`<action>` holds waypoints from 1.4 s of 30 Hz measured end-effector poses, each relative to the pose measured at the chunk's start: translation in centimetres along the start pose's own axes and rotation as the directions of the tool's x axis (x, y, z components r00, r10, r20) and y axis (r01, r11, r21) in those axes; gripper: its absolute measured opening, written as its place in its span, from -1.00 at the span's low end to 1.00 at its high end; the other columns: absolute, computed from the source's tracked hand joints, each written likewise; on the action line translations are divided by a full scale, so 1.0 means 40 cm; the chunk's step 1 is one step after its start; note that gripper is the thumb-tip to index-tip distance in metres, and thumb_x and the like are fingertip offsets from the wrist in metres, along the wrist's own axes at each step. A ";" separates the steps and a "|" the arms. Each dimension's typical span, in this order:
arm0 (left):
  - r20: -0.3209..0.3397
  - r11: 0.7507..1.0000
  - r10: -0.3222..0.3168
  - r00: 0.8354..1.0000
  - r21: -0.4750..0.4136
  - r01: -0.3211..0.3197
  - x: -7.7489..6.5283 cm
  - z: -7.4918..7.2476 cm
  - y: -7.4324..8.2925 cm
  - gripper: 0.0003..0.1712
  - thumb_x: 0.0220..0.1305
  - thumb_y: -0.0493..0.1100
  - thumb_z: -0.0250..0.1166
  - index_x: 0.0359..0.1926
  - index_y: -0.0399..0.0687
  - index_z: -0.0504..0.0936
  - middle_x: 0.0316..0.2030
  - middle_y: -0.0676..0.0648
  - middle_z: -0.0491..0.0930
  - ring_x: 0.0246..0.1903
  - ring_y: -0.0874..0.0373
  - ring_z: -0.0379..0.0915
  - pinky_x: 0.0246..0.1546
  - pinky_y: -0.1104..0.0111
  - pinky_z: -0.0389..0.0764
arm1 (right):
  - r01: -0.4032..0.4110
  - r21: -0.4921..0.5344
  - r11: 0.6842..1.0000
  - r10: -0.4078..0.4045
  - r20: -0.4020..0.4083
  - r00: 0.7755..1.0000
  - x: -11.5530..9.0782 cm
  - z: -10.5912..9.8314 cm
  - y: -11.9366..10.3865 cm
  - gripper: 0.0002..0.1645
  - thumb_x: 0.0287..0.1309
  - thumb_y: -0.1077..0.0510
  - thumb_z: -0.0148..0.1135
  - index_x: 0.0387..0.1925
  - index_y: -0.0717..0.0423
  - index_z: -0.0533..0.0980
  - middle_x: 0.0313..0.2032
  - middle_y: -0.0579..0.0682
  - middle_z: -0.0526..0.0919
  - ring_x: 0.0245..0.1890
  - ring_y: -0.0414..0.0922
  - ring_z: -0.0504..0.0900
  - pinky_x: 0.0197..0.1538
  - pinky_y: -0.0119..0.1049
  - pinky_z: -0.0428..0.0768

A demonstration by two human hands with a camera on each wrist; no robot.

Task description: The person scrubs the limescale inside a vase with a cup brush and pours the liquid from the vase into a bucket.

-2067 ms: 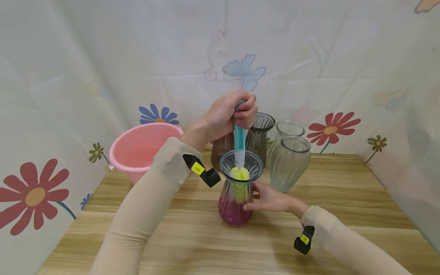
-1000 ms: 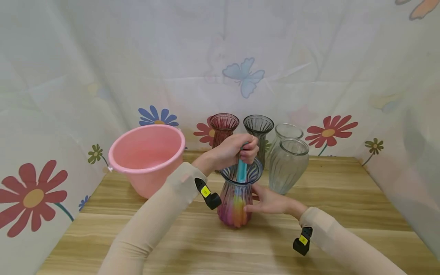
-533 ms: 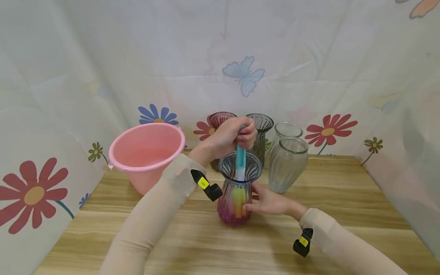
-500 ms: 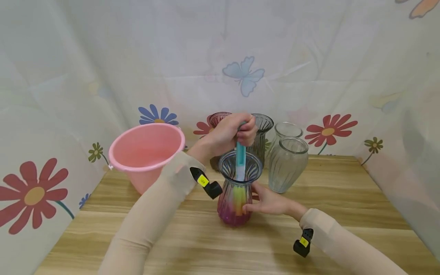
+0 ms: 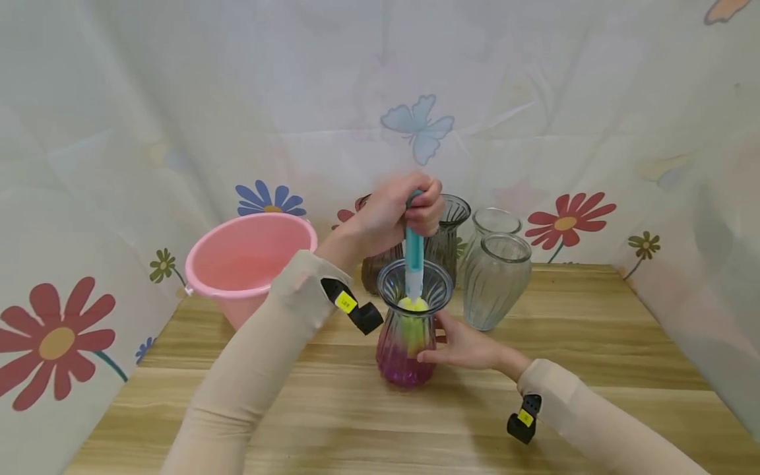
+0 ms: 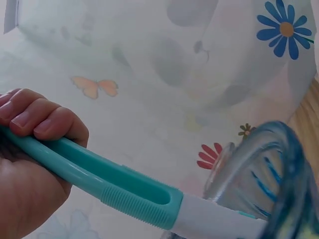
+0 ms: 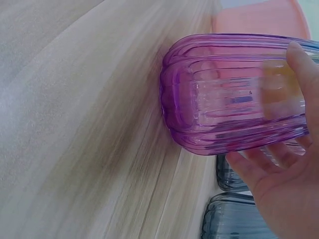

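My left hand [image 5: 400, 214] grips the teal handle of a bottle brush [image 5: 414, 254], its fingers curled round the upper end. The brush stands upright in the vase [image 5: 410, 356], and its yellow sponge head [image 5: 412, 323] shows through the glass in the neck and upper body. This ribbed vase shades from bluish at the flared rim to purple at the base, and stands on the table. From the right side my right hand [image 5: 466, 344] holds the vase's body, thumb in front and fingers behind. In the right wrist view the purple base [image 7: 199, 94] appears up close.
A pink bucket [image 5: 285, 284] stands at the left. Behind the held vase are a reddish-brown vase [image 5: 374, 274], a dark grey vase [image 5: 442, 254] and two clear vases, the nearer clear vase [image 5: 495, 284] at the right. Flower-printed cloth [image 5: 505, 99] surrounds the wooden table [image 5: 368, 435].
The brush was raised in the vase at first, went down to its bottom, and has since risen again with my left hand. My right hand keeps its hold on the vase.
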State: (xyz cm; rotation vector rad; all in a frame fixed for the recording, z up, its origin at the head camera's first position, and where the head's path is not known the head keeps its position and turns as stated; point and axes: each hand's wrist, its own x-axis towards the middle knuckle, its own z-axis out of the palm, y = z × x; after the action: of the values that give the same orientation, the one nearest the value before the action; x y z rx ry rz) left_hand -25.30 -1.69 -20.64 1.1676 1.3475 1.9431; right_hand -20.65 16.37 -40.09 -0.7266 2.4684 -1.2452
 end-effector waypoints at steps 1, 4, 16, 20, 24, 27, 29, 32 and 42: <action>0.009 1.000 -0.011 1.000 -0.008 0.011 -0.002 -0.003 -0.015 -0.57 0.32 -0.26 -0.33 -0.73 -0.05 0.08 -0.81 0.09 0.08 -0.77 0.17 -0.10 -0.64 0.38 -0.01 | 0.007 -0.001 1.000 -0.007 -0.004 1.000 0.000 0.000 0.001 -0.06 -0.06 -0.04 0.37 0.26 0.13 0.09 0.14 0.10 0.41 0.12 0.04 0.46 0.07 -0.14 0.50; 0.027 0.997 -0.070 0.997 -0.040 0.071 -0.012 -0.010 -0.067 -0.56 0.34 -0.25 -0.32 -0.73 -0.05 0.07 -0.81 0.10 0.09 -0.76 0.19 -0.10 -0.63 0.39 -0.01 | 0.040 0.015 0.999 -0.040 -0.004 0.999 0.001 0.003 0.003 -0.11 -0.05 0.00 0.37 0.23 0.16 0.12 0.11 0.11 0.44 0.09 0.03 0.47 0.05 -0.19 0.51; 0.040 0.980 -0.199 0.979 -0.021 0.200 -0.033 -0.023 -0.162 -0.59 0.37 -0.22 -0.31 -0.68 -0.06 0.04 -0.77 0.10 0.09 -0.73 0.19 -0.09 -0.57 0.38 0.05 | 0.078 0.056 0.995 -0.083 0.091 0.992 0.000 -0.013 0.010 -0.13 0.03 0.06 0.31 0.24 0.24 0.04 0.20 0.19 0.29 0.21 0.10 0.34 0.18 -0.06 0.39; 0.042 0.978 -0.203 0.978 -0.044 0.204 -0.033 -0.023 -0.160 -0.59 0.37 -0.22 -0.32 -0.68 -0.07 0.05 -0.77 0.10 0.10 -0.73 0.20 -0.08 -0.58 0.39 0.05 | 0.064 0.058 0.996 -0.072 0.143 0.987 0.004 -0.029 0.006 -0.14 0.03 0.07 0.30 0.25 0.25 0.07 0.22 0.18 0.26 0.26 0.10 0.26 0.24 0.01 0.28; 0.038 0.977 -0.202 0.979 -0.060 0.204 -0.033 -0.024 -0.161 -0.59 0.38 -0.21 -0.32 -0.68 -0.07 0.05 -0.77 0.09 0.09 -0.73 0.19 -0.09 -0.58 0.39 0.04 | 0.048 0.061 0.997 -0.057 0.154 0.986 0.010 -0.030 0.006 -0.15 0.01 0.06 0.33 0.23 0.26 0.12 0.20 0.15 0.30 0.24 0.06 0.30 0.25 -0.04 0.29; 0.033 0.978 -0.195 0.980 -0.073 0.196 -0.033 -0.025 -0.160 -0.59 0.37 -0.21 -0.32 -0.68 -0.08 0.05 -0.77 0.09 0.08 -0.74 0.19 -0.09 -0.60 0.39 0.03 | 0.054 0.077 0.996 -0.064 0.135 0.989 0.013 -0.024 0.007 -0.14 -0.03 0.06 0.36 0.22 0.22 0.14 0.17 0.11 0.34 0.21 0.01 0.34 0.25 -0.06 0.29; 0.028 0.978 -0.192 0.981 -0.078 0.194 -0.031 -0.024 -0.157 -0.59 0.37 -0.21 -0.31 -0.68 -0.09 0.05 -0.77 0.09 0.09 -0.75 0.20 -0.08 -0.60 0.40 0.02 | 0.072 0.091 0.993 -0.082 0.117 0.990 0.014 -0.021 0.009 -0.12 -0.06 0.08 0.38 0.23 0.20 0.14 0.17 0.09 0.34 0.20 -0.01 0.35 0.26 -0.06 0.29; 0.029 0.977 -0.194 0.981 -0.085 0.196 -0.024 -0.017 -0.146 -0.59 0.36 -0.21 -0.30 -0.69 -0.08 0.06 -0.77 0.10 0.09 -0.75 0.21 -0.07 -0.62 0.41 0.02 | 0.092 0.108 0.990 -0.103 0.096 0.990 0.013 -0.014 0.011 -0.11 -0.09 0.10 0.40 0.23 0.17 0.14 0.15 0.07 0.37 0.17 -0.05 0.37 0.25 -0.09 0.30; 0.020 0.998 -0.051 0.999 -0.020 0.051 0.001 0.008 -0.014 -0.57 0.35 -0.24 -0.32 -0.71 -0.06 0.05 -0.80 0.09 0.08 -0.76 0.19 -0.10 -0.64 0.39 -0.02 | 0.072 0.029 0.997 -0.074 0.083 0.994 0.019 -0.003 0.012 -0.13 -0.10 0.02 0.41 0.20 0.10 0.16 0.05 -0.03 0.48 0.07 -0.12 0.47 0.14 -0.19 0.41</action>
State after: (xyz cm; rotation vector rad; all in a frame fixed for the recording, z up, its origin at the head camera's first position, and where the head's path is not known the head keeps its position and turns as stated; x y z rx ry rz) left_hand -25.09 -1.29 -21.10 1.1284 1.3317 1.9008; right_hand -21.49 16.30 -40.43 -0.8517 2.3738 -1.2428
